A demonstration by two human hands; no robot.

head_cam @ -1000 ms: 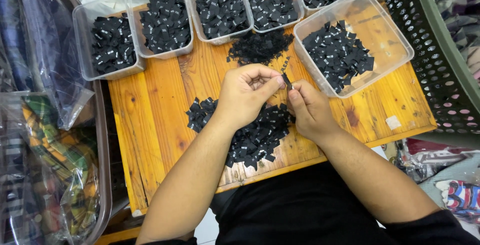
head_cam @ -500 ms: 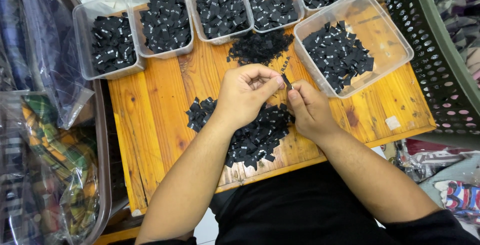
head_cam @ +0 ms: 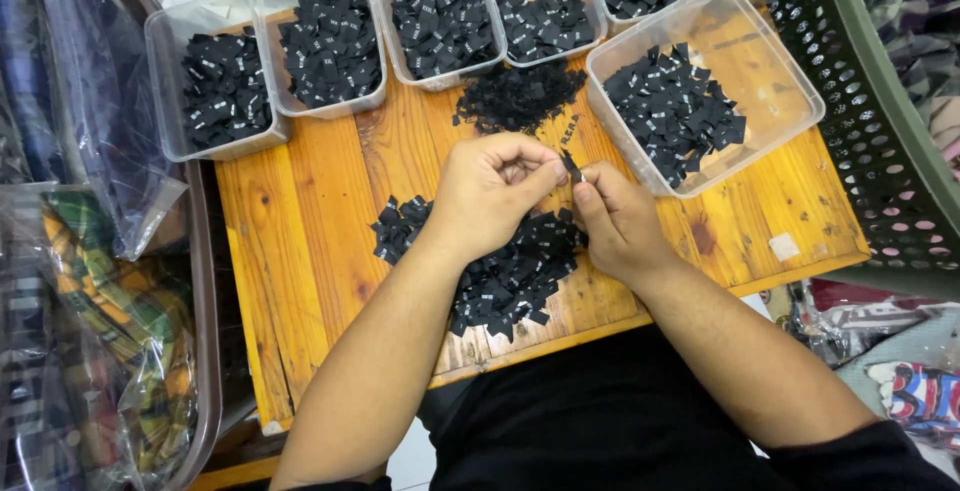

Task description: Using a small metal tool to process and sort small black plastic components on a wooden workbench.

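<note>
Between both hands (head_cam: 560, 201), small black label (head_cam: 570, 164), pinched

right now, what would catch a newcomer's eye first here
First, the two hands at the centre: the left hand and right hand pinch one small black label between them over a loose label pile on the wooden board. Next, the row of clear tubs of black labels along the far edge, with a larger tub at the right.

head view, looking steeply down, close over wooden board (head_cam: 300, 211)
</note>
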